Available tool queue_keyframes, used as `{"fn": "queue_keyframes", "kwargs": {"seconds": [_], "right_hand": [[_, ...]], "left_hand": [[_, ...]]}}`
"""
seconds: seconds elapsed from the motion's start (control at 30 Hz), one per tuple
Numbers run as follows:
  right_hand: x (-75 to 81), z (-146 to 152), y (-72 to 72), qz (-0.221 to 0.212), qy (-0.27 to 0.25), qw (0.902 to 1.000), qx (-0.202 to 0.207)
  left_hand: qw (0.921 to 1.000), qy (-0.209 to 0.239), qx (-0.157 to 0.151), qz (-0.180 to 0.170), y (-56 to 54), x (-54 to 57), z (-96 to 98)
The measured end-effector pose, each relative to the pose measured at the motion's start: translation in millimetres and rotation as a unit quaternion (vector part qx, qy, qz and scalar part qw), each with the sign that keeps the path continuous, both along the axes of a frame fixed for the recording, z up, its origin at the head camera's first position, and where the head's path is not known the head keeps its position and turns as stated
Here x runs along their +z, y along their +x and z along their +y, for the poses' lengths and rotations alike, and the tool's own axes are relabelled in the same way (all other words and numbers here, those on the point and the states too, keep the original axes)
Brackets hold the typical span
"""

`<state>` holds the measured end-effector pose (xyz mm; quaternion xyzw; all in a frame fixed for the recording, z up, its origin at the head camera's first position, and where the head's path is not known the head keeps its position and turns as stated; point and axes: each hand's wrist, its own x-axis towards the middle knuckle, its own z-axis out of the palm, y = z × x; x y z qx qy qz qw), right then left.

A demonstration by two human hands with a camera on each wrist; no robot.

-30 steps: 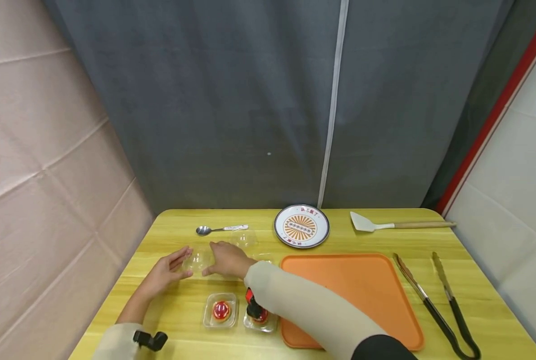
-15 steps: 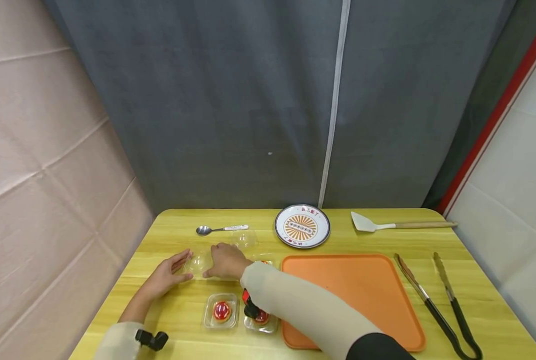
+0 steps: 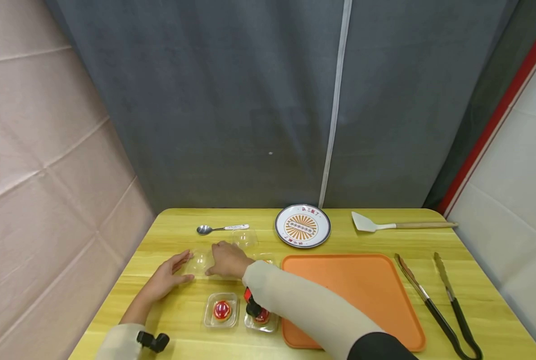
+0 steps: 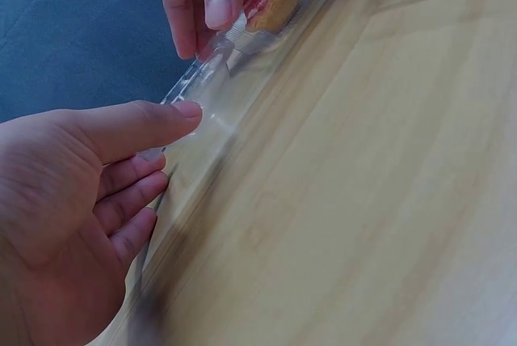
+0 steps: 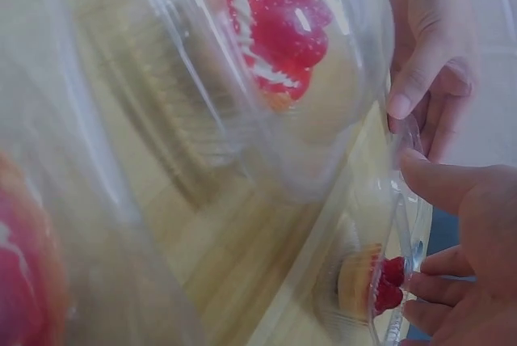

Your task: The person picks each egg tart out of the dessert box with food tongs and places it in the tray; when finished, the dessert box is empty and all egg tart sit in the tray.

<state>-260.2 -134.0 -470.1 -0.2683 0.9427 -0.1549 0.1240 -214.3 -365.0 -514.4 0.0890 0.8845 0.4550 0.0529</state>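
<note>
"What were the fingers doing?"

"The left hand held one side of the clear box, with the thumb on one face and the fingertips below. The right hand gripped the other side."

"So where was the box?"

"Between the hands, over the left part of the table. I couldn't tell if it touched the wood. A little cake showed through clear plastic by the right fingers."

"Did anything move since a second before?"

"Hardly. Both hands and the box were in almost the same spot."

"What was around them?"

"Two small boxes with red cakes sat closer to the person. A spoon and a plate lay farther back. The orange tray was to the right, then big tongs."
</note>
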Motion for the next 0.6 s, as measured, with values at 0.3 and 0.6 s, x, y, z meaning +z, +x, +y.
{"fn": "queue_keyframes", "kwargs": {"seconds": [0.3, 0.6], "right_hand": [[9.8, 12, 4.0, -0.005, -0.020, 0.9997, 0.011], [23.4, 43, 25.7, -0.008, -0.051, 0.9976, 0.047]], "left_hand": [[0.9996, -0.013, 0.022, -0.009, 7.6, -0.2, 1.1], [0.9967, -0.062, 0.041, 0.030, 38.4, 11.9, 10.4]]}}
